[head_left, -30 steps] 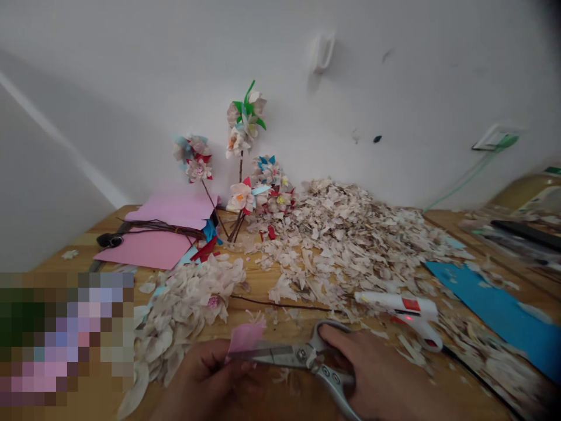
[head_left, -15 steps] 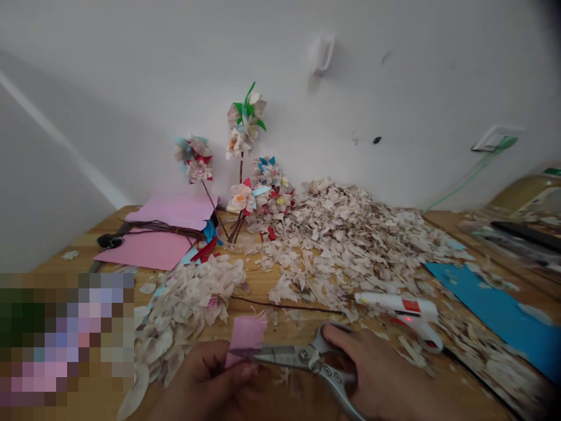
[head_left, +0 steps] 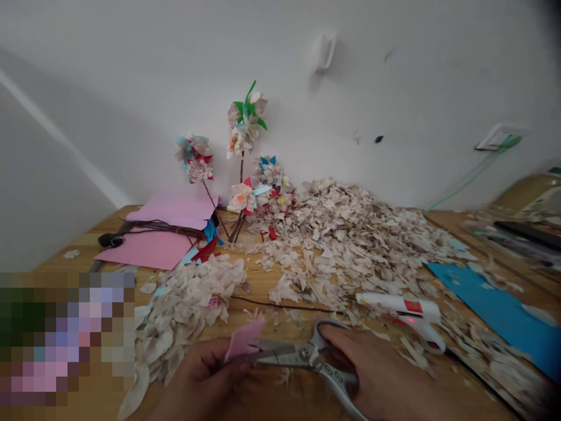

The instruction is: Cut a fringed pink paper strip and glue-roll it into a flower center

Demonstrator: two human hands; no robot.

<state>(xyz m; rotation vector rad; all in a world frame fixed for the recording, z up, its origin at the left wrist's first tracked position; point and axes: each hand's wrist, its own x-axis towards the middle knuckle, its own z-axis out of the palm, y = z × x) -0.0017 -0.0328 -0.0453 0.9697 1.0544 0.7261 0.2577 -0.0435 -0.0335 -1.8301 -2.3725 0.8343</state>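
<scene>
Between the thumb and fingers of my left hand (head_left: 214, 374) is a small piece of pink paper (head_left: 246, 338), its top edge cut into thin strips. My right hand (head_left: 372, 368) grips the handles of silver scissors (head_left: 302, 354). The blades point left, slightly apart, and meet the paper just above my left thumb. A twig (head_left: 289, 306) lies on the table behind the scissors, with a pale flower (head_left: 214, 299) at its left end. Loose pale petals (head_left: 175, 316) are heaped beside my left hand.
A white glue gun (head_left: 403, 305) with a red light lies behind my right hand, its black cord running right. Blue paper (head_left: 491, 310) is at the right. A large heap of dried petals (head_left: 350, 228) and several flower stems (head_left: 241, 199) stand against the wall. Pink sheets (head_left: 144, 248) lie far left.
The pink paper has tilted to the right and turned between my left fingers. The scissor blades have parted a little at the paper. My right hand keeps nearly the same place.
</scene>
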